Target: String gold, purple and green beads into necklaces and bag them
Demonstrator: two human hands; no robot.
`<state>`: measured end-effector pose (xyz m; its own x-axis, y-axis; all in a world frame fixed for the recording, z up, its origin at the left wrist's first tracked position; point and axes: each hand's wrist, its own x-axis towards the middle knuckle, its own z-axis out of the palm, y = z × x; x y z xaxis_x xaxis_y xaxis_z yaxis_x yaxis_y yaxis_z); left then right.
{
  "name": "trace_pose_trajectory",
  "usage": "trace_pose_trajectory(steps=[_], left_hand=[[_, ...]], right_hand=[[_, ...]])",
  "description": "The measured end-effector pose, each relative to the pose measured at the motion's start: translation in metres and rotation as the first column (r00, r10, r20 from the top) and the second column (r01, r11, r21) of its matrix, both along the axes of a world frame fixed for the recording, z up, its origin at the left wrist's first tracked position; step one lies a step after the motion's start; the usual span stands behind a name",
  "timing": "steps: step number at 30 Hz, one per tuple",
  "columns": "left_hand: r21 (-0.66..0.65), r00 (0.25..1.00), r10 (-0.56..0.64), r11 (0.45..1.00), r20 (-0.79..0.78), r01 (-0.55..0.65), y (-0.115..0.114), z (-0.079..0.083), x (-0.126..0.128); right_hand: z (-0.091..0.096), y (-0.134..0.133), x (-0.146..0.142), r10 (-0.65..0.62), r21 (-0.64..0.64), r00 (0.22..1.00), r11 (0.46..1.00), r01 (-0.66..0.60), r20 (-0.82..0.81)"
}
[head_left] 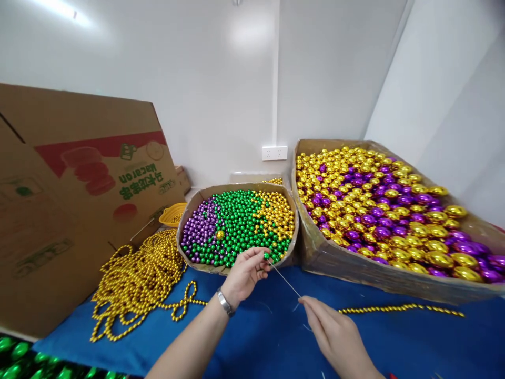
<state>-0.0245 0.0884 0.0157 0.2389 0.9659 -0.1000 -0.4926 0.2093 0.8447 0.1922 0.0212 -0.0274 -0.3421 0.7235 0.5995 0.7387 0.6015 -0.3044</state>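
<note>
Your left hand (245, 271) is pinched narrow on a small green metallic bead (266, 256) at the tip of the thin steel needle (283, 278). Your right hand (335, 334) pinches the needle's lower end. Needle's long axis runs 10-to-4 o'clock, tip toward 10, just at the near rim of the round cardboard bead tray (205, 266).

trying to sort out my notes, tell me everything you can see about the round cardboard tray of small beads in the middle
The round cardboard tray is shallow, brown, with a bent, worn rim. It sits on the blue cloth, tilted toward the camera, and is full of small shiny beads in patches: purple left, green middle, gold right. One larger gold bead lies among them. The left hand is at its front rim, fingertips holding a green bead.
</note>
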Motion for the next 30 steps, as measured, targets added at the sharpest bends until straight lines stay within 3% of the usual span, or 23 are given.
trace_pose_trajectory(steps=[6,8,10,12,14,16,17,19,23,24,25,27,28,29,30], left_hand=[[0.053,0.996,0.049,0.998,-0.079,-0.045,-0.007,-0.001,0.005],[0.158,0.976,0.083,0.986,-0.199,-0.052,-0.01,0.0,0.006],[0.313,0.906,0.179,0.948,-0.383,-0.055,-0.007,0.002,0.001],[0.488,0.711,0.39,0.869,-0.586,-0.075,0.006,0.005,-0.015],[0.618,0.353,0.598,0.784,-0.719,-0.069,0.025,0.007,-0.039],[0.608,0.017,0.609,0.793,-0.793,-0.039,0.046,0.008,-0.066],[0.576,-0.07,0.573,0.816,-0.816,-0.037,0.055,0.008,-0.079],[0.518,-0.12,0.509,0.854,-0.852,-0.049,0.066,0.006,-0.097],[0.488,-0.032,0.487,0.871,-0.873,-0.055,0.063,0.003,-0.103],[0.481,0.026,0.483,0.875,-0.875,-0.053,0.058,0.003,-0.098],[0.462,0.151,0.466,0.885,-0.872,-0.058,0.052,0.003,-0.092],[0.367,0.568,0.345,0.927,-0.747,-0.08,0.037,0.005,-0.077],[0.292,0.771,0.246,0.953,-0.588,-0.081,0.029,0.005,-0.068],[0.212,0.906,0.148,0.975,-0.395,-0.067,0.021,0.006,-0.06],[0.143,0.971,0.076,0.989,-0.228,-0.044,0.014,0.006,-0.052]], right_hand=[[-0.003,-0.001,-0.002,-0.015,0.011,1.0,1.0,0.014,0.011],[-0.004,0.0,-0.003,-0.015,-0.006,1.0,1.0,0.015,0.003],[-0.005,0.001,-0.004,-0.018,-0.02,1.0,1.0,0.018,-0.015],[-0.007,0.002,-0.004,-0.023,-0.021,0.999,1.0,0.023,-0.033],[-0.009,0.003,-0.003,-0.033,-0.011,0.999,0.999,0.032,-0.038],[-0.011,0.004,-0.002,-0.047,0.005,0.998,0.999,0.047,-0.029],[-0.012,0.004,-0.002,-0.056,0.011,0.998,0.998,0.057,-0.022],[-0.013,0.003,-0.004,-0.066,0.019,0.998,0.998,0.067,-0.013],[-0.012,0.001,-0.01,-0.046,0.0,0.999,0.999,0.046,-0.026],[-0.01,0.0,-0.012,-0.039,-0.007,0.999,0.999,0.039,-0.032],[-0.009,-0.001,-0.013,-0.031,-0.013,0.999,0.999,0.03,-0.038],[-0.007,-0.002,-0.016,-0.012,-0.021,0.999,1.0,0.011,-0.053],[-0.005,-0.003,-0.017,-0.005,-0.024,0.998,1.0,0.003,-0.056],[-0.005,-0.003,-0.018,0.0,-0.025,0.998,1.0,-0.001,-0.057],[-0.004,-0.004,-0.019,0.001,-0.026,0.999,1.0,-0.002,-0.055]])
